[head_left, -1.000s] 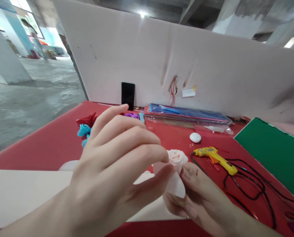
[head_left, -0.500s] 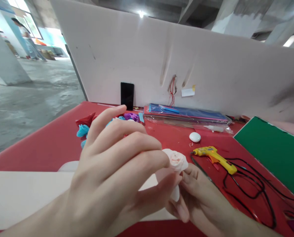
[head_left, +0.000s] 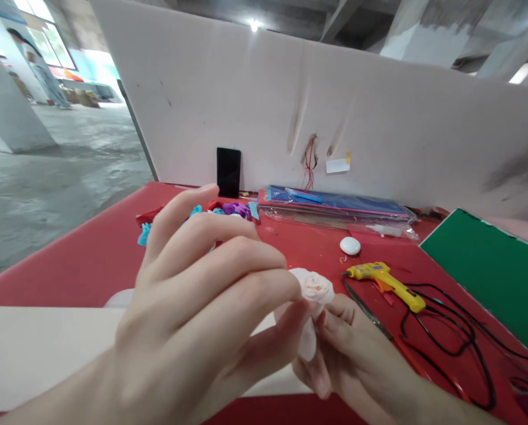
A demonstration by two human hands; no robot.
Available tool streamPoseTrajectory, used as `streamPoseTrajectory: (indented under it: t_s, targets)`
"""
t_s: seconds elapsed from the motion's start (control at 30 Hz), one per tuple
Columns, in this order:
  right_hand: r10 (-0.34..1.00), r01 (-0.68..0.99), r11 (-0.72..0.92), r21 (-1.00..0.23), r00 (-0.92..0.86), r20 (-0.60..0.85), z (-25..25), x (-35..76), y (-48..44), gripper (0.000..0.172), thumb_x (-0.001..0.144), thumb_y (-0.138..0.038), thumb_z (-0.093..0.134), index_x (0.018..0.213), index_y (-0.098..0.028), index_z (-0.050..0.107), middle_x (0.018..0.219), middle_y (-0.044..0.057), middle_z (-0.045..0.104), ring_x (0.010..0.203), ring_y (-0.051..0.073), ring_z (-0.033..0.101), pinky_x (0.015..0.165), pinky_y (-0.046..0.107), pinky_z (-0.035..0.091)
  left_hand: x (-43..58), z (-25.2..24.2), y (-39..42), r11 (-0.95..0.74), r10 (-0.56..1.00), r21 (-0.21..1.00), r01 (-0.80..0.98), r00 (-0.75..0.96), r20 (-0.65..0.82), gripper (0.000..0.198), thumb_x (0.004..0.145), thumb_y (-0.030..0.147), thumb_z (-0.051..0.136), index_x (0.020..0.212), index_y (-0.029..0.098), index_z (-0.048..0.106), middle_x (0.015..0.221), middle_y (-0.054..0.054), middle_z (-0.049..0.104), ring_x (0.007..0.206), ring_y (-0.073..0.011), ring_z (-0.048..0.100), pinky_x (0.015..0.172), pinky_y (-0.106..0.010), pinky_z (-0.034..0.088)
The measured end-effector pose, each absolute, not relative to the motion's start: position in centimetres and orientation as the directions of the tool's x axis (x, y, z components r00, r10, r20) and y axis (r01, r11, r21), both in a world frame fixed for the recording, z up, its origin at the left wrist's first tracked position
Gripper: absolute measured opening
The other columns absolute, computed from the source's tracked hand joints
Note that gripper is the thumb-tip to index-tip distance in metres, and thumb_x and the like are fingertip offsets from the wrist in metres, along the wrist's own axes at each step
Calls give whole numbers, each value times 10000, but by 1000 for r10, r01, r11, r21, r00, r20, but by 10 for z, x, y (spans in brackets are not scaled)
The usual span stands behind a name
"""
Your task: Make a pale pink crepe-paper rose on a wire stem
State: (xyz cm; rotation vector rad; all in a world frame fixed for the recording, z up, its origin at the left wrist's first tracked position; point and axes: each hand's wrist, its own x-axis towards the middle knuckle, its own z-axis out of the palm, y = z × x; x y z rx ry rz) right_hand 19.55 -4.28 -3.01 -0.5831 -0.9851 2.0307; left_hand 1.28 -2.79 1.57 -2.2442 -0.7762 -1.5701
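Observation:
A small pale pink rolled rose [head_left: 316, 287] of thin sheet is held up over the red table [head_left: 91, 260]. My left hand [head_left: 202, 307] pinches its left side between thumb and forefinger, the other fingers curled above. My right hand [head_left: 357, 360] grips the rose's loose lower strip from below and the right. Both hands are closed on the rose.
A yellow glue gun [head_left: 385, 282] with black cable [head_left: 459, 336] lies right of the hands. Behind stand a white round piece [head_left: 350, 245], a bag of coloured sheets [head_left: 335, 206], a green sheet [head_left: 494, 277], a black phone [head_left: 228, 172], coloured flowers [head_left: 228, 209] and a white sheet [head_left: 38, 354].
The loose strip has been wound closer round the rose, which now looks fuller. Both hands have shifted slightly left and down.

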Motion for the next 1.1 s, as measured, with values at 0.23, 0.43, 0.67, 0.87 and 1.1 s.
streamPoseTrajectory:
  t_s: [0.23,0.43,0.67,0.87,1.1]
  targets:
    - [816,-432,-375,-820,-574,-71,-24,194,-43,421,872,-543,786,743,-146,730,511,-43,555,481,52,435,533,212,276,12,13,-27,-802,252,47,595,266,930,179,869,182,777,751,237,653,716,101,699,711,-126,611,1152,-364,418]
    - [821,-443,-299,-845,-571,9,-25,192,-40,429,884,-538,772,708,-147,754,487,-43,519,481,64,440,512,207,296,13,14,-30,-784,244,36,620,254,936,179,835,187,778,762,272,638,699,125,717,708,-149,636,1169,-364,452]
    - [864,-431,-278,-859,-503,-27,-21,191,-42,320,880,-454,806,743,-166,775,538,-24,607,517,75,460,542,215,340,12,15,-28,-782,277,59,620,261,925,180,796,182,781,796,291,637,712,132,737,685,-161,652,1172,-388,439]
    - [878,-444,-271,-854,-478,-30,-17,192,-43,365,848,-473,831,695,-159,729,531,-28,603,498,68,444,514,210,317,11,16,-30,-821,280,99,562,245,928,264,756,131,774,890,292,612,756,112,713,707,-160,632,1154,-422,424]
    - [863,-431,-326,-842,-499,-79,-16,198,-42,475,854,-548,787,631,-160,630,468,-54,483,445,60,371,490,201,273,-7,14,-23,-849,469,236,473,470,748,554,849,62,550,1368,253,517,1228,-23,641,1178,-169,624,1027,-238,525]
